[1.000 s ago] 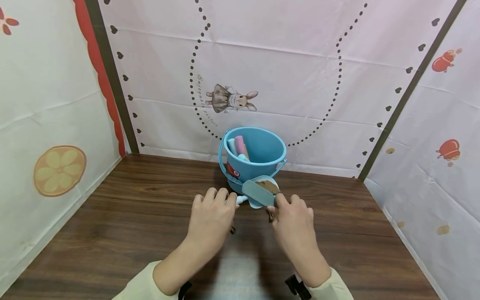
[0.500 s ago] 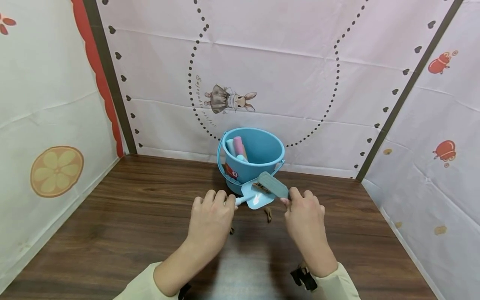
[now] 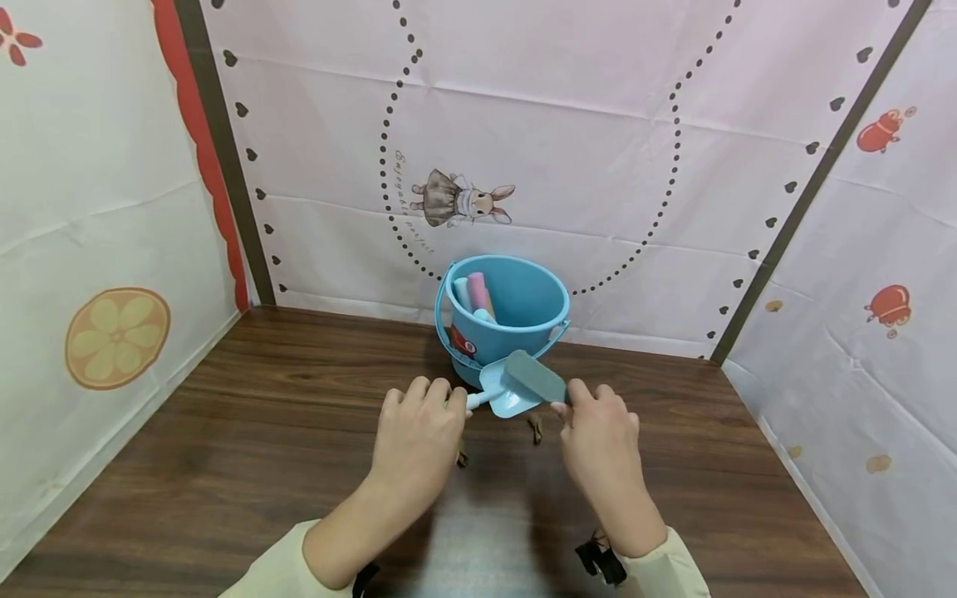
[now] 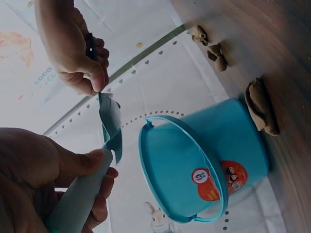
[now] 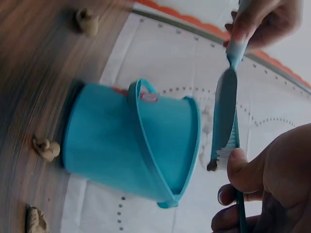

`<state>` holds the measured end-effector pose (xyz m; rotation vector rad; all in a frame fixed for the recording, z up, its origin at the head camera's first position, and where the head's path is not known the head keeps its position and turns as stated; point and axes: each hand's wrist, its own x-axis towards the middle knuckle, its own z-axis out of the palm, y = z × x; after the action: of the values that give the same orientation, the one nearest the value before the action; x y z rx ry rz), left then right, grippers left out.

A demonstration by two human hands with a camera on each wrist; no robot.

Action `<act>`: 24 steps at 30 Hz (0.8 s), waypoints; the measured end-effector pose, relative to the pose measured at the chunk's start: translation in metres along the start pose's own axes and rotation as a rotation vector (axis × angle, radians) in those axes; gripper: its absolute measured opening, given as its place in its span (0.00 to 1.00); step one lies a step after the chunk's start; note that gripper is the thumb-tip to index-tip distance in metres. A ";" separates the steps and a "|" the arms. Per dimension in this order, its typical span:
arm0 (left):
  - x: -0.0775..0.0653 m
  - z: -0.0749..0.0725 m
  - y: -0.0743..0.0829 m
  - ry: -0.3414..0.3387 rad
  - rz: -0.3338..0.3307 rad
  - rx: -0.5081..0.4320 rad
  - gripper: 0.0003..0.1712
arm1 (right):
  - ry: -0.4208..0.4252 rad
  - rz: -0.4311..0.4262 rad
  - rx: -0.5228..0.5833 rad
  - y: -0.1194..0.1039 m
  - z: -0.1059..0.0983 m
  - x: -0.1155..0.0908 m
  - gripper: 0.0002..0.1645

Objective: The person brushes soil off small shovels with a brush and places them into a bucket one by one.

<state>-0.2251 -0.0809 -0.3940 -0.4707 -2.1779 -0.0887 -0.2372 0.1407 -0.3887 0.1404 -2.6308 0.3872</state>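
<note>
My left hand (image 3: 420, 436) grips the handle of a light-blue toy shovel (image 3: 512, 403), its blade raised in front of the bucket. My right hand (image 3: 601, 440) pinches a brush (image 3: 537, 375) with a grey-blue back and white bristles (image 5: 224, 158). The brush lies over the shovel blade, its bristles against it in the right wrist view. A brown bit (image 5: 212, 166) shows at the blade's tip; the rest of the blade's face is hidden by the brush. Brown clay-like lumps (image 4: 262, 108) lie on the table below.
A blue bucket (image 3: 516, 336) with its handle hanging down stands against the back cloth wall. Pink and light-blue sticks (image 3: 477, 289) stand in it. Patterned cloth walls close off the wooden table (image 3: 284, 415) at the back and both sides.
The brush has gone right off the blade, then slightly back left over it. Brown material seen on the blade earlier is now covered in the head view. My left hand has barely moved.
</note>
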 end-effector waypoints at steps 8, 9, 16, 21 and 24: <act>0.000 0.001 -0.002 0.003 -0.015 0.006 0.10 | 0.017 0.068 0.015 0.014 -0.009 0.009 0.16; 0.001 0.001 -0.002 0.006 -0.019 0.006 0.09 | 0.022 0.049 0.022 0.012 -0.010 0.008 0.16; 0.000 0.001 -0.001 -0.011 0.005 -0.016 0.10 | -0.046 -0.151 0.048 -0.014 -0.006 -0.006 0.14; 0.000 0.002 -0.001 0.012 0.007 -0.030 0.09 | 0.021 -0.056 -0.015 -0.006 0.000 -0.002 0.14; -0.001 0.002 -0.001 0.012 0.014 -0.033 0.10 | 0.051 0.021 -0.036 0.004 -0.003 0.003 0.15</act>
<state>-0.2265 -0.0816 -0.3957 -0.5029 -2.1635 -0.1194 -0.2391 0.1456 -0.3857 0.0896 -2.5890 0.3457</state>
